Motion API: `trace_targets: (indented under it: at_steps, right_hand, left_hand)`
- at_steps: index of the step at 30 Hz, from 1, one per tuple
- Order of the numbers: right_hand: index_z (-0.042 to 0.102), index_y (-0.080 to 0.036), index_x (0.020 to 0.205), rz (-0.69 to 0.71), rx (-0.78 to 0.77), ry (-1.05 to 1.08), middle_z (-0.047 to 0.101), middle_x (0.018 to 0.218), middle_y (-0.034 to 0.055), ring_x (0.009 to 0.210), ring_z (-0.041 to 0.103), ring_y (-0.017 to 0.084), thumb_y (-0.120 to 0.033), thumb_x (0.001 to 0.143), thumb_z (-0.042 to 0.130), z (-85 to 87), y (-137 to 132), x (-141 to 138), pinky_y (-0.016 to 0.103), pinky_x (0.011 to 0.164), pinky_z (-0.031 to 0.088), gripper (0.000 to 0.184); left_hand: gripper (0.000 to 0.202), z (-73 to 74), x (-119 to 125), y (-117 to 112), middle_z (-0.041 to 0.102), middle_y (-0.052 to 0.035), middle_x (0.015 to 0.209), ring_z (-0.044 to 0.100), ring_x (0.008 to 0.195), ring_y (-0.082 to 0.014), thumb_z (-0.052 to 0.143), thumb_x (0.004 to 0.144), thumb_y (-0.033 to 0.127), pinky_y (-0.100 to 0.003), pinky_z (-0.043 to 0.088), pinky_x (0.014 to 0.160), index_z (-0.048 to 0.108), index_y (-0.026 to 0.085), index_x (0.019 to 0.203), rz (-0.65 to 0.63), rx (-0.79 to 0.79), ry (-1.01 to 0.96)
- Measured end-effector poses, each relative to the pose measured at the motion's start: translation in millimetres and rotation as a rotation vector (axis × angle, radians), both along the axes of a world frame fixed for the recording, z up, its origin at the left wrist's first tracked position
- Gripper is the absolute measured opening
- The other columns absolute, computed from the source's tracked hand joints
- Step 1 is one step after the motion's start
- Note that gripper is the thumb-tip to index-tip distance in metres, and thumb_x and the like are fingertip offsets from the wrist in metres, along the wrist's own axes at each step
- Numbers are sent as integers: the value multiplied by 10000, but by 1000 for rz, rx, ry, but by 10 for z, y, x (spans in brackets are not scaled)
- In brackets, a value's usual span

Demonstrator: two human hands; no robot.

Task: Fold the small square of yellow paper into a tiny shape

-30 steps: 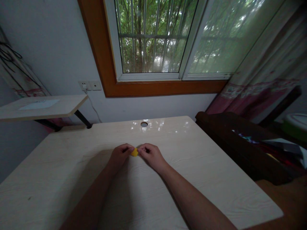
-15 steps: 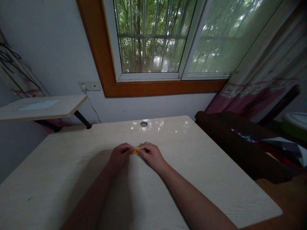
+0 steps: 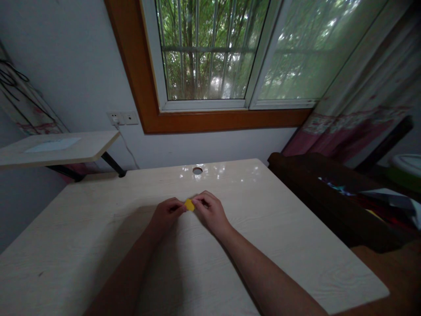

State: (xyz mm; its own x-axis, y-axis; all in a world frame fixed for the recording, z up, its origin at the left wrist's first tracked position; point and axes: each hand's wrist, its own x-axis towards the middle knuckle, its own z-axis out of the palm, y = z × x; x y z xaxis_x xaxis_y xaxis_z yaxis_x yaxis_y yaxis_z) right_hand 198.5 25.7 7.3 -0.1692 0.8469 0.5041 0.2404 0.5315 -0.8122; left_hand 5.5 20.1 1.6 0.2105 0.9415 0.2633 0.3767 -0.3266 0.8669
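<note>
A small yellow piece (image 3: 189,205) is pinched between the fingertips of both hands, just above the pale wooden desk (image 3: 98,228). My left hand (image 3: 166,215) grips its left side with curled fingers. On the other side, my right hand (image 3: 210,213) pinches it, fingers bent. What the yellow piece is made of is too small to tell. Both forearms reach in from the lower edge.
A round cable hole (image 3: 197,170) is in the desk's far edge under the barred window (image 3: 204,52). A small side shelf (image 3: 55,149) stands at the left with a wall socket (image 3: 122,117) near it. Dark furniture with papers (image 3: 345,197) borders the right.
The hands have shifted slightly away from me and the yellow piece has turned a little between the fingertips. Both hands kept their pinch.
</note>
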Motion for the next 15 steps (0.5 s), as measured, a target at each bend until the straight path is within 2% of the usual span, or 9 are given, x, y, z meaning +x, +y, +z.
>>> trace_targets:
  at_steps: [3,7,11,15]
  right_hand:
    - [682,-211,928,16,-11,26,626,848,29,772,584,151,-258,866,640,11,0,2,264,701,462,89]
    - [648,-220,1046,22,-24,76,630,930,50,787,592,160,-281,803,712,3,-8,-12,282,731,499,259]
    - [672,-217,990,37,-24,75,649,913,63,816,609,174,-295,860,645,18,-27,-13,304,757,508,154]
    - [684,-214,953,38,-20,81,671,903,63,838,628,179,-279,891,600,42,-40,5,299,764,507,124]
  left_hand:
    - [236,10,-5,-9,666,-27,746,592,705,-150,616,851,383,-245,446,671,715,181,780,5,65,30]
    - [217,24,-37,-3,693,-46,800,615,741,-163,597,869,367,-260,468,707,726,195,833,27,138,41]
    - [198,24,-64,3,707,-46,846,632,793,-178,592,872,358,-270,480,738,722,211,845,79,163,0]
    - [204,30,-63,2,701,-37,823,625,778,-172,591,873,362,-262,472,727,714,207,823,112,152,4]
